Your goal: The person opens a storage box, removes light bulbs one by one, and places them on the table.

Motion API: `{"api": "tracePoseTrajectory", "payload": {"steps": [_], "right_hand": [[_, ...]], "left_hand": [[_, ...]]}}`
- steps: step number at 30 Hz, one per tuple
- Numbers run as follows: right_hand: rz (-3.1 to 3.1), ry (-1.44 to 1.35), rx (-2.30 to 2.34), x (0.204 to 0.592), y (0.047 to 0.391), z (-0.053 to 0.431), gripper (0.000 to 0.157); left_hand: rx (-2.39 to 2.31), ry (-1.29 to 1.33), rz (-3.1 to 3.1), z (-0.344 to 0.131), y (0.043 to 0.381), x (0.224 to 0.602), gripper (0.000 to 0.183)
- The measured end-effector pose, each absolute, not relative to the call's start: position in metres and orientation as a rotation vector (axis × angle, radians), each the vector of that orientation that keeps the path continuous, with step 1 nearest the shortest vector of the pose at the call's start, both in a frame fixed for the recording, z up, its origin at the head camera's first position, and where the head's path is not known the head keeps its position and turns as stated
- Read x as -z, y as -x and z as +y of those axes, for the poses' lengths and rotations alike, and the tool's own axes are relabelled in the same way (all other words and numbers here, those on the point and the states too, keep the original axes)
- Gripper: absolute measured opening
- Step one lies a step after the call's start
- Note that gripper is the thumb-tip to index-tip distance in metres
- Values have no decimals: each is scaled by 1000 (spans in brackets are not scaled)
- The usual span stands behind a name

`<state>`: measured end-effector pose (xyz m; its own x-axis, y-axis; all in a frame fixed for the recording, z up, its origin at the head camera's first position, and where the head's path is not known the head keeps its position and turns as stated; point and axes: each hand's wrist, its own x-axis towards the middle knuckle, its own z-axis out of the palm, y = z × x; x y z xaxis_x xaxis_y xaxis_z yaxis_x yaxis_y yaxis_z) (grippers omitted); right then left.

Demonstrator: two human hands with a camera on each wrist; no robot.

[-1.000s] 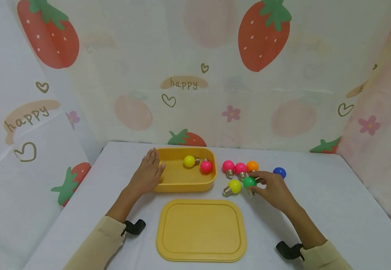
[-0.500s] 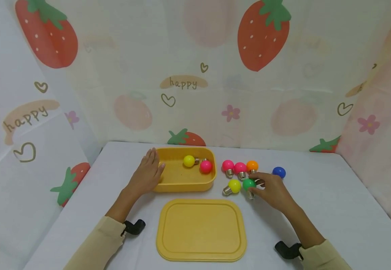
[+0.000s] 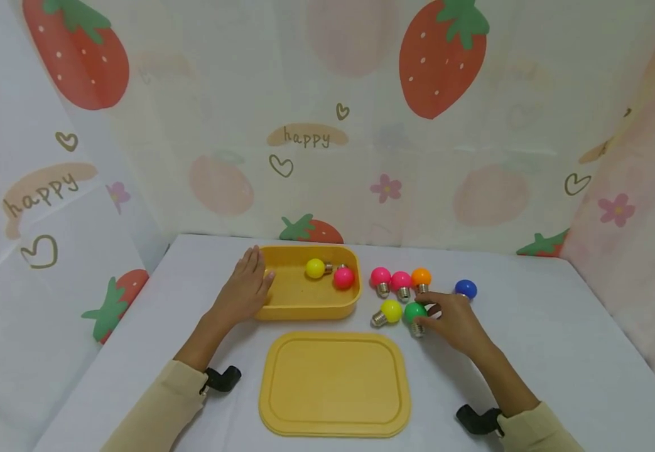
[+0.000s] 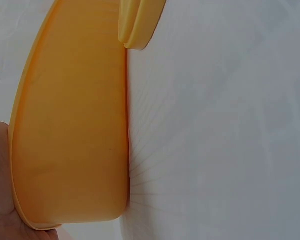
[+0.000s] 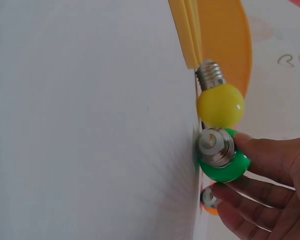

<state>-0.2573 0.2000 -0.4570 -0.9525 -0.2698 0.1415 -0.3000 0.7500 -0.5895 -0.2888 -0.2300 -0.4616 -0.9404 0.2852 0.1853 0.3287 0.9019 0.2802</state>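
A green light bulb (image 3: pixel 415 312) is pinched between the thumb and fingers of my right hand (image 3: pixel 456 320), its metal screw base pointing toward me. In the right wrist view the green bulb (image 5: pixel 225 167) sits low at the table surface, close to a yellow bulb (image 5: pixel 221 106). My left hand (image 3: pixel 241 287) rests on the left end of a yellow-orange plastic box (image 3: pixel 304 312), fingers straight and thumb over the rim. Inside the box lie a yellow bulb (image 3: pixel 314 269) and a pink bulb (image 3: pixel 343 278).
Right of the box stand two pink bulbs (image 3: pixel 380 276), an orange bulb (image 3: pixel 421 277) and a loose yellow bulb (image 3: pixel 391 311). A blue bulb (image 3: pixel 465 289) is farther right, behind my right hand. The box's flat yellow lid (image 3: pixel 335 384) lies in front on the white table (image 3: pixel 559 326).
My right hand and the green bulb have shifted very slightly toward me, the bulb's base tipping a little nearer. The left hand stays at the box.
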Motion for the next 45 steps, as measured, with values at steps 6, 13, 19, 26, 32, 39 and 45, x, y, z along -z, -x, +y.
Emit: {"api": "tracePoseTrajectory", "payload": {"steps": [6, 13, 19, 26, 32, 39, 45], "right_hand": [[-2913, -451, -975, 458, 257, 199, 42], [-2920, -452, -973, 460, 257, 198, 42], [-2919, -449, -948, 457, 256, 197, 42], [-2903, -424, -890, 445, 250, 198, 41], [-2865, -424, -827, 433, 246, 200, 38], [-2843, -415, -861, 427, 242, 199, 37], [-2774, -496, -902, 419, 233, 189, 36]], "left_hand": [[445, 471, -2944, -230, 288, 461, 66], [446, 464, -2943, -231, 288, 461, 66], [447, 468, -2926, -232, 287, 461, 65], [453, 466, -2933, -232, 288, 462, 66], [450, 462, -2936, -230, 288, 460, 66], [443, 466, -2936, -229, 288, 461, 66], [470, 483, -2917, -228, 286, 460, 65]]}}
